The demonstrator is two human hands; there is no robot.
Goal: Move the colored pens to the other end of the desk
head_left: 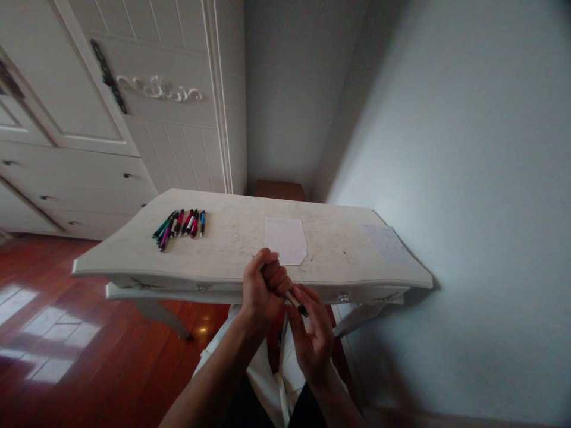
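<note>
Just in front of the table's near edge, my left hand is closed in a fist around a pen. A pale stretch of the barrel and a dark end stick out from the fist towards the lower right. The fingers of my right hand are closed on that exposed part. Most of the pen is hidden inside my left fist. Beyond my hands, a sheet of white paper with a ragged right edge lies on the table. Several coloured pens lie in a group on the table's left side.
The white table has a curved front edge. Written-on paper lies at its right end, beside the pale wall. A white cabinet stands behind on the left, over a reddish wooden floor.
</note>
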